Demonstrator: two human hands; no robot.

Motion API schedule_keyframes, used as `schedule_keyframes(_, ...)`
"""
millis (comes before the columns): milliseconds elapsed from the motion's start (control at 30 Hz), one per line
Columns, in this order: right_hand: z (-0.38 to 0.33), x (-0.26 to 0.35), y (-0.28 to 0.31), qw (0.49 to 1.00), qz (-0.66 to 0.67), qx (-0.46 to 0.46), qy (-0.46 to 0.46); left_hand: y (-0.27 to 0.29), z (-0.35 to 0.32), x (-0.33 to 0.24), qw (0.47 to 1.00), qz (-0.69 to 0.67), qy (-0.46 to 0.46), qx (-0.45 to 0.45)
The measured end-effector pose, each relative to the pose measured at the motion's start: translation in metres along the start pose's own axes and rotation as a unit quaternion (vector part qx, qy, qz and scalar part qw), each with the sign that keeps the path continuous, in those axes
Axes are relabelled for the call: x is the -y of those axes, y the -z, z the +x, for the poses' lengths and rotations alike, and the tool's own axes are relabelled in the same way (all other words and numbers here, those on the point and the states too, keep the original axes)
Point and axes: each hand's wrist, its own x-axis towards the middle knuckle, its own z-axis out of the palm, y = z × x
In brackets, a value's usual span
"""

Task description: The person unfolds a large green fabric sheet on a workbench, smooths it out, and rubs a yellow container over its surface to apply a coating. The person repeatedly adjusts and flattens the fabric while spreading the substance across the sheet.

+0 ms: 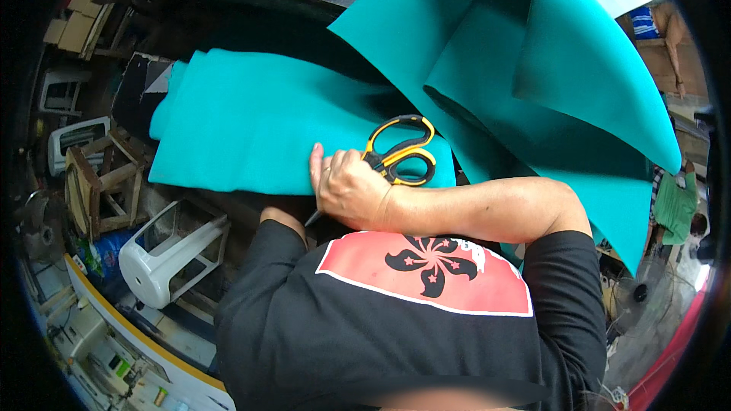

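The right hand (pixel 352 186), taken as the centre of the clock, is grasping a pair of black-and-yellow scissors (pixel 391 160) around the middle. The two handle loops are projecting toward 2 o'clock, while a blade tip is showing below the hand toward 8 o'clock. The hand and scissors are lying over the near right portion of a folded teal material (pixel 251 122), which is extending toward 10 o'clock; one finger is pointing up along its surface. At 2 o'clock a large teal sheet (pixel 594 84) is rising in broad, curving folds; whether it is joining the folded part cannot be told. The left forearm (pixel 283 222) is appearing at 8 o'clock, close to the blade tip; the left hand is being hidden, so its state cannot be told. A black shirt (pixel 381 335) with a red panel is occupying 6 o'clock. Farther out, a white stool (pixel 164 255) is lying tipped at 8 o'clock, and a wooden stool (pixel 103 183) is sitting at 9 o'clock. At 3 o'clock, a person in green (pixel 674 205) is appearing near the rim.
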Motion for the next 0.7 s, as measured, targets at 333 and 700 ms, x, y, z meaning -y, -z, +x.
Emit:
schedule_keyframes(333, 0.047, -0.025, -0.064, 0.984, 0.098, 0.076, -0.130, -0.014, 0.053, -0.013, 0.739, 0.645, -0.194, 0.029)
schedule_keyframes(700, 0.081, -0.123, -0.041, 0.940, 0.252, -0.012, -0.230, 0.011, 0.025, -0.025, 0.413, 0.806, -0.412, -0.102)
